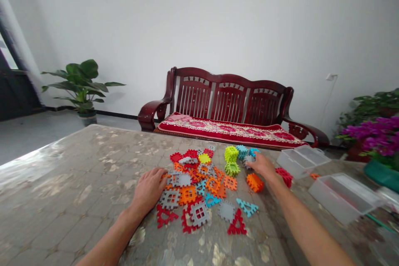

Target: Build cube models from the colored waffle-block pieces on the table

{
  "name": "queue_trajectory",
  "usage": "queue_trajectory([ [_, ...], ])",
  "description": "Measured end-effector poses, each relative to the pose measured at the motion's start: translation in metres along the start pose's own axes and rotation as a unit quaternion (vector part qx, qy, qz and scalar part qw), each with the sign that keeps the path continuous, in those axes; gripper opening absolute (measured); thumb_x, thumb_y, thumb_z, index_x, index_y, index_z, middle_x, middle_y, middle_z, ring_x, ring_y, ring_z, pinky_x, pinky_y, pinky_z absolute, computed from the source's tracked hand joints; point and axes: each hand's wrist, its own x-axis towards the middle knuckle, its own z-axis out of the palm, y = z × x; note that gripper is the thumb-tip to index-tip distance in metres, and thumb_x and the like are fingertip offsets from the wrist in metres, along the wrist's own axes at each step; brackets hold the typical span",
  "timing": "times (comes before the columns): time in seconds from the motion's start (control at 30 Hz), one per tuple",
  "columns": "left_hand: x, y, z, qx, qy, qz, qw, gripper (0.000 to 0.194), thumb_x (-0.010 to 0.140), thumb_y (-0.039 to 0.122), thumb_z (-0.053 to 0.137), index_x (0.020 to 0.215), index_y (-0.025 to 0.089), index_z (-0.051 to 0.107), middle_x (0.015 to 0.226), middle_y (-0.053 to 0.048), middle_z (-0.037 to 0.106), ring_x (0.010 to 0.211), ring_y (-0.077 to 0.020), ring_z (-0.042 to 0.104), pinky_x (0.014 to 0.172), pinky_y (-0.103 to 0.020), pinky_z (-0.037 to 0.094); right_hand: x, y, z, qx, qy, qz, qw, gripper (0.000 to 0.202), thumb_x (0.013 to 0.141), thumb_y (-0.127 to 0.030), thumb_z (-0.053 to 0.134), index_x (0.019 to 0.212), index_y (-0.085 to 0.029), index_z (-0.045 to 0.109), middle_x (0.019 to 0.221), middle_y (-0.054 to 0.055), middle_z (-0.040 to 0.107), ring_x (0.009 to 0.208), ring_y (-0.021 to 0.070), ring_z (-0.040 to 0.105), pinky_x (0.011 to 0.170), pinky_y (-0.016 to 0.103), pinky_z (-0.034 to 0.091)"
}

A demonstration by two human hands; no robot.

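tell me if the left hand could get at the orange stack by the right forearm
Probably yes: the orange stack looks uncovered on top. The left hand would have to cross the loose pieces, though, and the right forearm may crowd it from the far side.

The hands point(150, 189) and slender forearms point(304, 216) are bare.

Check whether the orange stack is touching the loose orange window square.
Apart. The head view shows bare tabletop between the orange stack and the orange window square.
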Motion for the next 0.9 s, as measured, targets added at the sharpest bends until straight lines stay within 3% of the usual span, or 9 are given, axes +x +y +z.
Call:
queue_trajectory([
  [0.4, 0.0, -0.003, 0.005, -0.02, 0.035, 0.004, 0.999, 0.033, 0.095, 0.032, 0.042, 0.112, 0.024, 0.07, 0.122, -0.007, 0.07, 0.114, -0.0231, 0.064, 0.104, -0.038, 0.043, 0.002, -0.012, -0.005, -0.061, -0.065, 0.045, 0.995, 0.068, 0.077, -0.051, 0.068, 0.134, -0.018, 0.051, 0.122, 0.018, 0.068, 0.115, 0.0356, 0.064, 0.091, 0.044, 0.049],
  [0.9, -0.001, 0.001, 0.0, -0.026, 0.015, -0.005, 1.0, 0.034, 0.095, 0.031, 0.041, 0.112, 0.023, 0.069, 0.125, -0.007, 0.069, 0.115, -0.0236, 0.063, 0.105, -0.039, 0.042, -0.007, -0.024, 0.003, -0.049, -0.048, 0.048, 0.997, 0.076, 0.08, -0.041, 0.063, 0.146, -0.017, 0.034, 0.117, 0.018, 0.069, 0.109, 0.0355, 0.067, 0.087, 0.044, 0.049],
])
